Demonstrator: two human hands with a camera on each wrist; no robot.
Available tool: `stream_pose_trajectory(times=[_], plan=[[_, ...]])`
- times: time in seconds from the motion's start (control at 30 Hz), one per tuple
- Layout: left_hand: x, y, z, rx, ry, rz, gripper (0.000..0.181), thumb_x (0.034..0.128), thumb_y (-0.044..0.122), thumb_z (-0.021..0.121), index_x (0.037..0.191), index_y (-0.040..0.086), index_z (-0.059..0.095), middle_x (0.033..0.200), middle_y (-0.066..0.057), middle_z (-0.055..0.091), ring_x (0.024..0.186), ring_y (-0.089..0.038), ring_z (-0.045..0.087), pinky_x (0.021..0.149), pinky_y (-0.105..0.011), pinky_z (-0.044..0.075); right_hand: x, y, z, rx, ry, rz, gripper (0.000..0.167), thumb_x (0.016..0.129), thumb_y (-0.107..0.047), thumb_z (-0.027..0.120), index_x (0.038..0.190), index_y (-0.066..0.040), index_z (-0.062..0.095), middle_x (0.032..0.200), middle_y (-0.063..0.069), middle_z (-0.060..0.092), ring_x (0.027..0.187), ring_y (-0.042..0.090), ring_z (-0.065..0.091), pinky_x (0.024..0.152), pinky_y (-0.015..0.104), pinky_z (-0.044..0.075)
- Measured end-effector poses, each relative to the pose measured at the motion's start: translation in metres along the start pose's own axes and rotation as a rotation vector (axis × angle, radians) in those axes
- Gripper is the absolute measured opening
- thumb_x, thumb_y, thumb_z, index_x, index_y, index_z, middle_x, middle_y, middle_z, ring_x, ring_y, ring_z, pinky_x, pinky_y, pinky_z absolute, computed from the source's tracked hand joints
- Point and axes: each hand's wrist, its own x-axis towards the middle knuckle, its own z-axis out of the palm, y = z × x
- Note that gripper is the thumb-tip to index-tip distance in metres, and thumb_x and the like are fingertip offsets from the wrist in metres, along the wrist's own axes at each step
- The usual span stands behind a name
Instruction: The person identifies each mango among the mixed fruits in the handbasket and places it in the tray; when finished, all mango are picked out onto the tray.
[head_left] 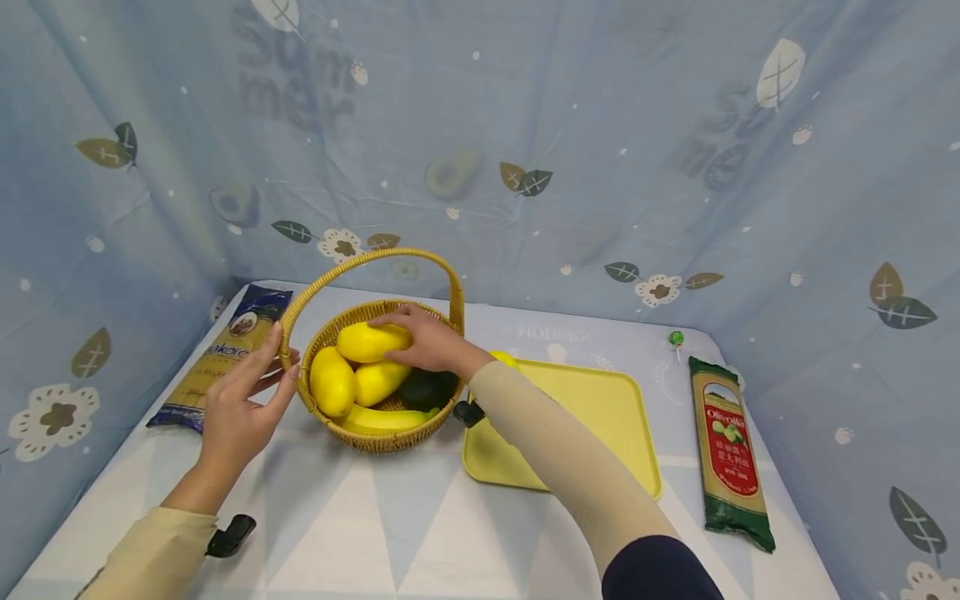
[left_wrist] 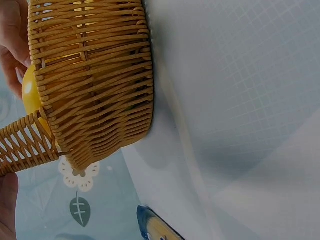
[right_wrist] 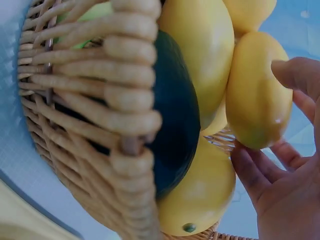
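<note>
A wicker basket [head_left: 390,446] holds several yellow mangoes [head_left: 332,382], a banana [head_left: 386,419] and a dark green avocado-like fruit [right_wrist: 175,115]. My left hand [head_left: 243,408] holds the basket's arched handle [head_left: 360,260] near its left base, thumb and fingers on either side. Over the basket's far side, my right hand [head_left: 425,340] grips the topmost mango [head_left: 363,343]. In the right wrist view, thumb and fingers lie on opposite sides of that mango [right_wrist: 257,95]. The left wrist view shows the woven basket side [left_wrist: 100,85] and only part of the left hand [left_wrist: 7,205].
Right of the basket lies a yellow tray [head_left: 600,417], partly covered by the right forearm; a yellow object [head_left: 504,358] shows behind the wrist. A blue-and-gold packet [head_left: 225,354] lies left, a green-and-red pasta packet [head_left: 727,450] and a green lollipop [head_left: 677,339] right. Curtains stand behind.
</note>
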Motion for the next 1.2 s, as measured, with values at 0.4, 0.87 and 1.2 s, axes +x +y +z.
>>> stream_pose_trajectory(times=[0.4,0.87,1.2], plan=[[0.0,0.002,-0.001,0.001,-0.011,-0.018,0.083,0.0803,-0.015,0.075,0.152,0.018,0.048,0.109,-0.019,0.072,0.109,0.023,0.05,0.087,-0.002,0.044,-0.004,-0.006,0.004,-0.031,0.067,0.01,0.048,0.1,-0.032,0.066,0.146,-0.03,0.053,0.148,0.002,0.052,0.134,0.02,0.048,0.112,0.035,0.043],[0.002,0.002,0.0,0.002,-0.007,-0.009,0.085,0.0788,-0.016,0.076,0.152,0.018,0.049,0.109,-0.019,0.072,0.109,0.023,0.05,0.087,-0.003,0.044,-0.066,-0.006,-0.008,0.057,0.182,0.041,0.049,0.098,-0.031,0.065,0.146,-0.031,0.053,0.147,0.003,0.05,0.12,0.021,0.055,0.099,0.038,0.051],[0.002,0.003,0.0,-0.005,0.001,-0.01,0.084,0.0789,-0.017,0.076,0.151,0.017,0.05,0.109,-0.018,0.072,0.108,0.023,0.051,0.087,-0.003,0.045,-0.136,0.02,-0.024,0.135,0.325,0.099,0.05,0.095,-0.026,0.072,0.143,-0.028,0.057,0.137,0.003,0.055,0.111,0.019,0.057,0.093,0.037,0.057]])
